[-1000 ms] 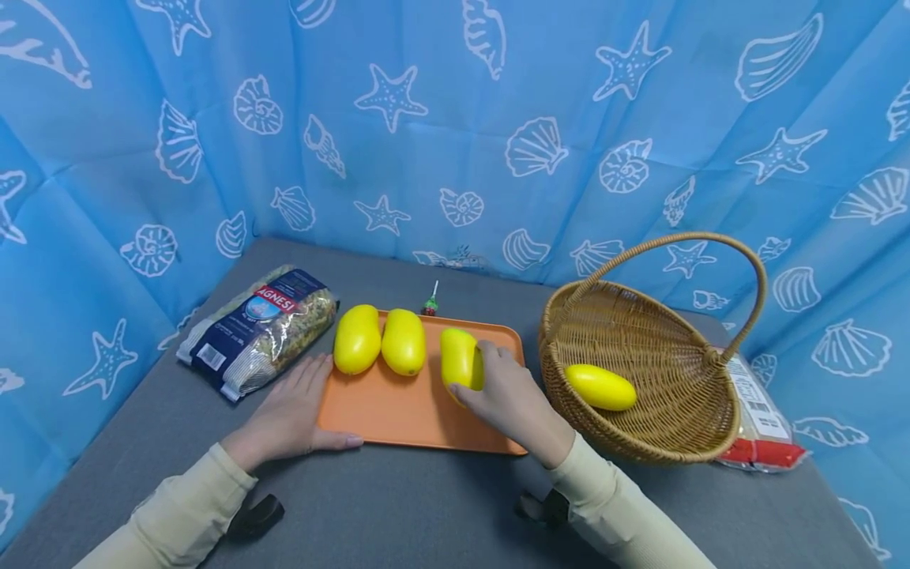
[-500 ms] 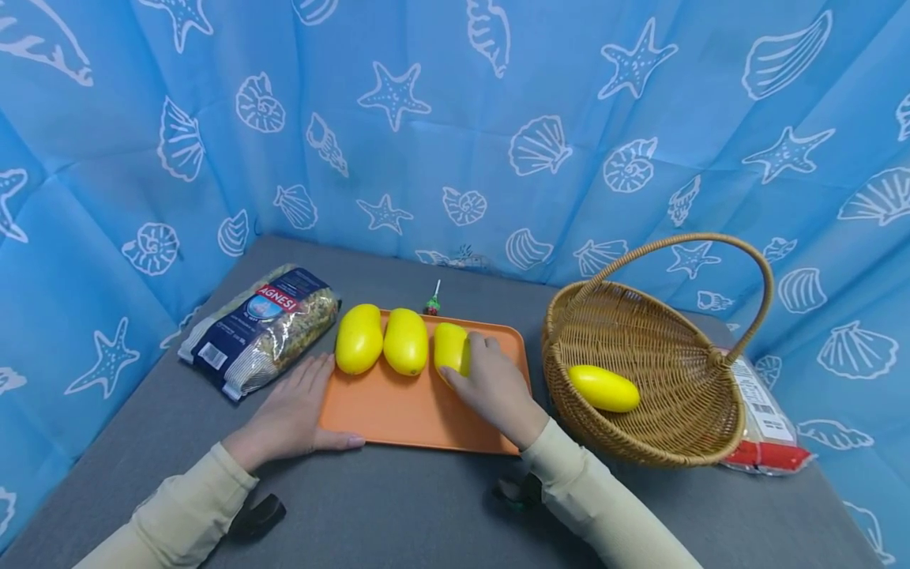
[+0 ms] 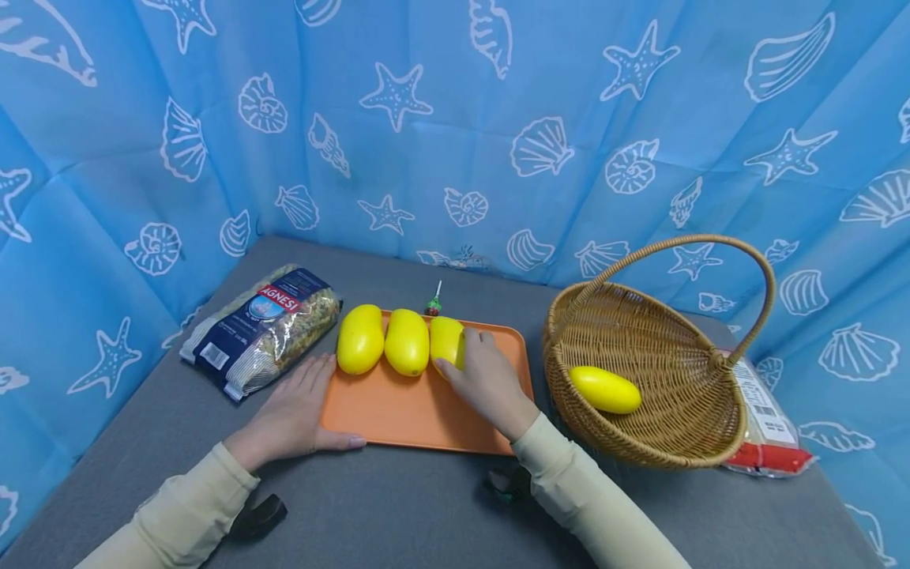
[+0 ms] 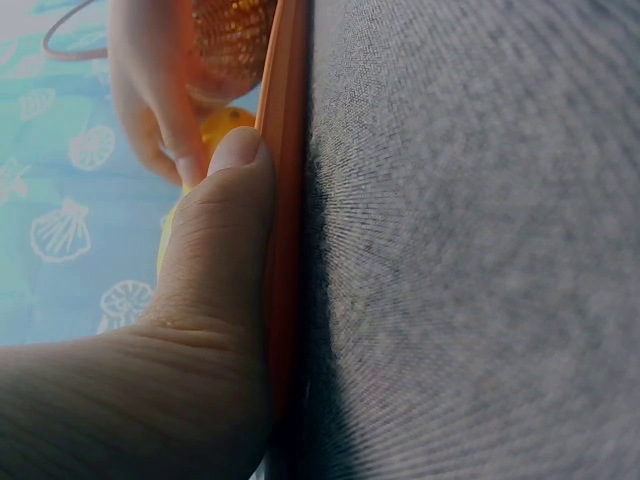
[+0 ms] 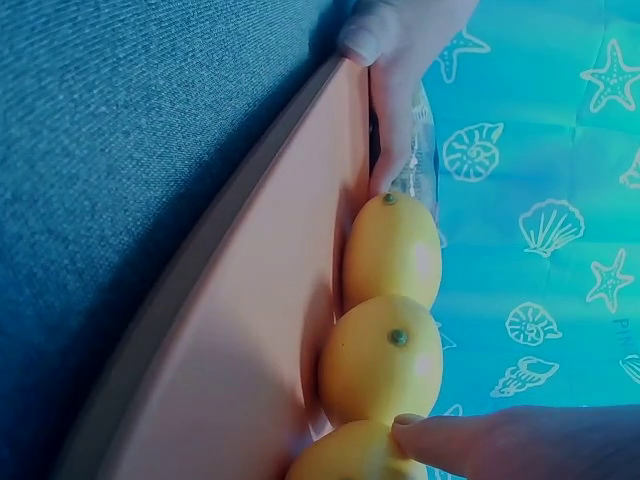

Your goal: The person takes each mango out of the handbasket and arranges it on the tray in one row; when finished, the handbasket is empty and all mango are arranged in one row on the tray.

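Note:
Three yellow mangoes lie in a row along the back of an orange tray (image 3: 398,415). The left mango (image 3: 359,340) and middle mango (image 3: 407,342) sit side by side. My right hand (image 3: 490,383) grips the right mango (image 3: 446,341), thumb in front and fingers over its right side, partly hiding it. In the right wrist view this mango (image 5: 345,455) lies close against the middle one (image 5: 375,360). My left hand (image 3: 291,411) rests at the tray's left front corner with fingers extended, its thumb (image 4: 225,220) along the front edge in the left wrist view.
Right of the tray stands a wicker basket (image 3: 657,324) with a tall handle and a yellow mango (image 3: 604,389) inside. A pasta bag (image 3: 263,328) lies at left. Behind the tray is a lollipop-like item (image 3: 434,303). A red-and-white package (image 3: 771,431) is partly behind the basket.
My right hand has moved left with the right mango, bringing it up against the middle mango. My left hand has stayed at the tray's corner.

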The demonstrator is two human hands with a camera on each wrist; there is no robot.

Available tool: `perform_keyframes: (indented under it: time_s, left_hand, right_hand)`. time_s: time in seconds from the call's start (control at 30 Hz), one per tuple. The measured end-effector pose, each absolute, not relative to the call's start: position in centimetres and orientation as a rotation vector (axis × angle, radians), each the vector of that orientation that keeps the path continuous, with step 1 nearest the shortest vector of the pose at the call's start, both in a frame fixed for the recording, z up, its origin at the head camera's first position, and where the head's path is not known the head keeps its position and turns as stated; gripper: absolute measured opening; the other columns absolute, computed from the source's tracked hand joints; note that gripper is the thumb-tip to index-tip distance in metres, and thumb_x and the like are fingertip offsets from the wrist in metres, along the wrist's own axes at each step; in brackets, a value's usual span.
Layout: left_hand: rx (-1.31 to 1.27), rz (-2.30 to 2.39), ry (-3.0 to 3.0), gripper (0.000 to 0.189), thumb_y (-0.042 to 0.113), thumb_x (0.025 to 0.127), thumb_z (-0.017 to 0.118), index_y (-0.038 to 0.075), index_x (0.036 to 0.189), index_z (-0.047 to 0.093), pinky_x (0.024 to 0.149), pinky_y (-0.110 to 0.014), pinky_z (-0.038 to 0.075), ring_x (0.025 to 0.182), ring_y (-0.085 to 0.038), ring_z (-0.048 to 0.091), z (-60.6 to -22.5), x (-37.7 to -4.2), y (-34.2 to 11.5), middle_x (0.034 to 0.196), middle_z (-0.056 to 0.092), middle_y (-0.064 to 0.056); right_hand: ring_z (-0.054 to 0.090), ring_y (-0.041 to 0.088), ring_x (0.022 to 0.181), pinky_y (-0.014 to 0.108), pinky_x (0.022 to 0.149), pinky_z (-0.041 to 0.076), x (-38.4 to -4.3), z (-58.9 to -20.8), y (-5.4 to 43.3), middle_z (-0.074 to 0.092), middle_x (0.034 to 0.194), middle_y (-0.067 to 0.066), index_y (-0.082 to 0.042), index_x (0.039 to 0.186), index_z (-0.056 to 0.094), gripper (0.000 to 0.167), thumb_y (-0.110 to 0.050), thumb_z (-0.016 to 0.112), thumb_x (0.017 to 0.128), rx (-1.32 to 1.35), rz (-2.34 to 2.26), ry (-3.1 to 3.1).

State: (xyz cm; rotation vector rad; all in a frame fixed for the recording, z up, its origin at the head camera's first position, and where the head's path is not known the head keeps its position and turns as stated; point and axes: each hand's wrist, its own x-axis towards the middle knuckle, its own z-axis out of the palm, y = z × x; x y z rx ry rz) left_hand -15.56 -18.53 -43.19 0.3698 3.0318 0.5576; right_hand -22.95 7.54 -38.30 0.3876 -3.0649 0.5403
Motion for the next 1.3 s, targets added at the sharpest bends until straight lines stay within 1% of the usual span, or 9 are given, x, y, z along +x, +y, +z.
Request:
perform_keyframes:
  time_s: [0.1,0.33,0.57,0.83,1.3]
  left_hand:
    - [0.370,0.557,3.031,0.132,0.086,0.064,0.056,-0.010,0.147,0.021,0.113,-0.060,0.021,0.140,-0.048,0.020,-43.25,-15.56,-18.54,0.153,0.020,-0.032]
    - [0.383,0.589,3.058,0.130,0.084,0.064,0.060,-0.011,0.146,0.023,0.111,-0.061,0.024,0.138,-0.049,0.023,-43.39,-15.54,-18.66,0.151,0.023,-0.033]
    - [0.364,0.565,3.048,0.134,0.090,0.062,0.051,-0.009,0.147,0.021,0.112,-0.061,0.022,0.140,-0.048,0.021,-43.54,-15.59,-18.73,0.152,0.021,-0.031]
    - [0.366,0.569,3.042,0.133,0.087,0.063,0.055,-0.010,0.146,0.022,0.112,-0.061,0.022,0.139,-0.049,0.021,-43.49,-15.64,-18.62,0.152,0.021,-0.032]
    - [0.365,0.569,3.043,0.135,0.090,0.062,0.051,-0.010,0.146,0.022,0.112,-0.061,0.022,0.140,-0.049,0.021,-43.43,-15.51,-18.63,0.152,0.021,-0.032]
  right_hand:
    - [0.049,0.020,0.072,0.028,0.056,0.041,-23.00,-38.31,7.47,0.051,0.094,0.011,0.001,0.129,0.048,0.063,-0.044,0.066,0.088,0.394,0.534,-3.055]
    - [0.049,0.019,0.066,0.027,0.052,0.041,-22.77,-38.19,7.36,0.051,0.094,0.010,0.000,0.128,0.049,0.063,-0.045,0.066,0.088,0.405,0.494,-3.050]
    - [0.048,0.018,0.063,0.027,0.048,0.039,-22.57,-38.00,7.29,0.049,0.089,0.009,-0.001,0.125,0.050,0.061,-0.047,0.065,0.088,0.414,0.446,-3.058]
    - [0.049,0.019,0.064,0.027,0.048,0.039,-22.63,-38.05,7.17,0.049,0.089,0.009,-0.001,0.126,0.050,0.062,-0.047,0.065,0.088,0.389,0.448,-3.065]
    - [0.049,0.018,0.064,0.028,0.049,0.041,-22.33,-38.05,7.25,0.051,0.094,0.011,0.000,0.129,0.048,0.065,-0.047,0.065,0.088,0.382,0.445,-3.055]
